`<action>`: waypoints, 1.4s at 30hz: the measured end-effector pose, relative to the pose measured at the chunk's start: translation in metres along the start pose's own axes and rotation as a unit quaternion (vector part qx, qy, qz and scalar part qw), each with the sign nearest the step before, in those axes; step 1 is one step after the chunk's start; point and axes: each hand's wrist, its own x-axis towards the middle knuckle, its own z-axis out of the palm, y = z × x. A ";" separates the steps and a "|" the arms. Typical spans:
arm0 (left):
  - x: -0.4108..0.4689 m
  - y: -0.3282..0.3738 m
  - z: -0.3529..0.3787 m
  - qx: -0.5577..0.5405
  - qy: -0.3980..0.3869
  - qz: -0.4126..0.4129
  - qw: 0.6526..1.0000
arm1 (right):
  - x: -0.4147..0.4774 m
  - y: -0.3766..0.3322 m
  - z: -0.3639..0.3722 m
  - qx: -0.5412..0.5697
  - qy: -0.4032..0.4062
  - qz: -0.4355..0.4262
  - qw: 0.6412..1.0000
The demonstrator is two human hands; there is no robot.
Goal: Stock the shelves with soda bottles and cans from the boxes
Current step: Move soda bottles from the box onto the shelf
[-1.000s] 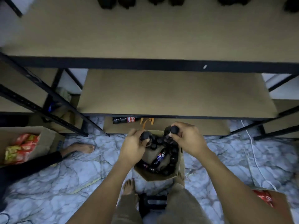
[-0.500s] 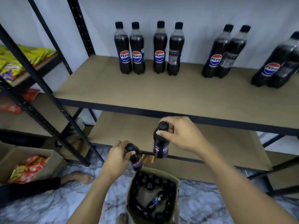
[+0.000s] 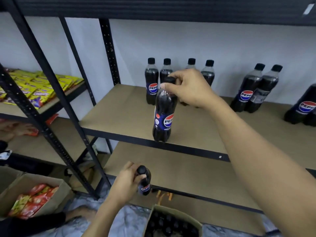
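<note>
Head view: right grip [image 3: 188, 89] pinches a bottle [image 3: 164, 108] by its cap, left grip [image 3: 126, 183] clasps a second bottle [image 3: 145, 187] at the neck; both probably heavy, slick.

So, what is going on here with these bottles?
A person is stocking a shelf with Pepsi bottles. The right hand grips one bottle by its cap at the shelf's front edge; whether it rests on the board is unclear. The left hand holds a second bottle lower down, near the open box on the floor. Several bottles stand along the back of the shelf.
</note>
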 end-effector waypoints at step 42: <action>0.019 -0.047 -0.061 0.024 0.023 0.014 0.999 | -0.010 0.103 0.158 -0.185 -0.182 0.135 0.956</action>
